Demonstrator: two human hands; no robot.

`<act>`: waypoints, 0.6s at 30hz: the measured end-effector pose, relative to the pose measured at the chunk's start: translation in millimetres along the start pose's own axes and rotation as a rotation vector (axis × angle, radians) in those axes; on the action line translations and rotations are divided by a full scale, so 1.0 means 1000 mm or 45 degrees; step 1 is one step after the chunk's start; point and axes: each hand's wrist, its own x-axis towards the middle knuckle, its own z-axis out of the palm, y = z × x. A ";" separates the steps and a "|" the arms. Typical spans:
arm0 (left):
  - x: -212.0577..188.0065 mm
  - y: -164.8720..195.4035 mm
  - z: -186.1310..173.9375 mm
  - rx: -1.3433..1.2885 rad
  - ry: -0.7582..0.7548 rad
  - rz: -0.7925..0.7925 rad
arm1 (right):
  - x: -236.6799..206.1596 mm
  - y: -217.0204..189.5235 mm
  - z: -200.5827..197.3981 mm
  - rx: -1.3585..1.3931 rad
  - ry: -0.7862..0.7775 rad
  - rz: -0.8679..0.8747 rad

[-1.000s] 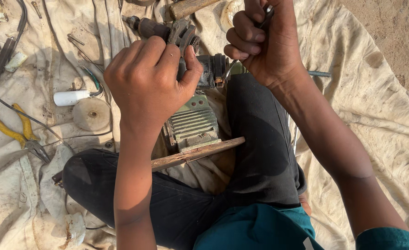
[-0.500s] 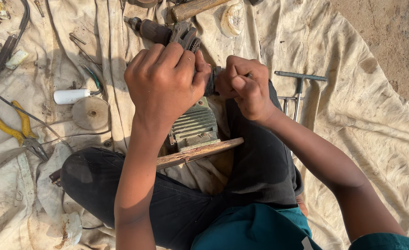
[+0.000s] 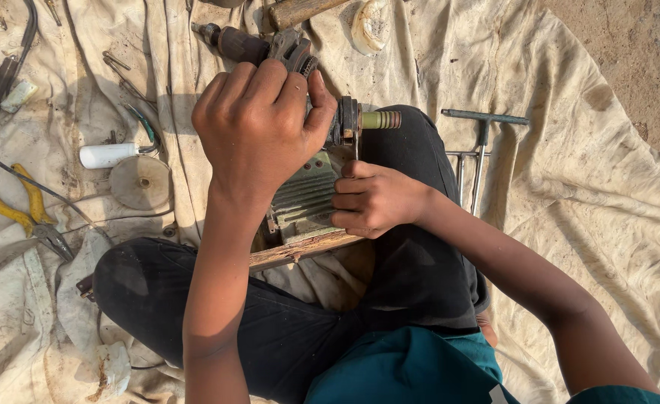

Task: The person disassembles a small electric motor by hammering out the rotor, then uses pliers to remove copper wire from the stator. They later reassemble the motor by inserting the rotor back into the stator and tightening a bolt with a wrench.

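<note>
A person sits cross-legged on a stained cloth, and a greenish finned motor housing rests on a wooden strip between the knees, near the picture's centre. The left hand, at about 11 o'clock from the housing, is curled into a tight fist just above the housing's upper end, fingers wrapped close, thumb pressed toward the dark round fitting; what the fist holds inside cannot be told. The right hand lies at 3 o'clock of the housing, fingers folded narrow against its side, knuckles touching the finned metal and the wooden strip's end just below. From the round fitting a short green shaft sticks out toward 3 o'clock over the dark trouser knee. At 12 o'clock, beyond the fist, lies a rusty brown tool body with a grey clamp-like head touching it. Well off at 3 o'clock a T-handled wrench lies on the cloth. At 9 o'clock sit a white cylinder and, just below it, a flat round disc; farther out at 9 o'clock lie yellow-handled pliers. A pale round lump rests at 1 o'clock near the top edge
</note>
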 end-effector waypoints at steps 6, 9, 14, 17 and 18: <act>0.001 -0.002 -0.002 -0.016 -0.028 0.022 | -0.008 -0.014 -0.007 0.499 0.499 0.221; 0.000 -0.004 -0.002 -0.021 -0.017 0.047 | -0.006 -0.015 -0.013 0.993 1.046 0.491; 0.000 -0.004 0.001 -0.032 -0.007 0.033 | 0.000 -0.012 -0.026 1.015 1.183 0.552; 0.000 -0.003 0.001 -0.026 -0.013 0.035 | 0.001 -0.009 -0.033 1.226 1.259 0.788; 0.000 -0.003 0.001 -0.019 -0.012 0.031 | 0.002 -0.006 -0.035 1.317 1.274 0.865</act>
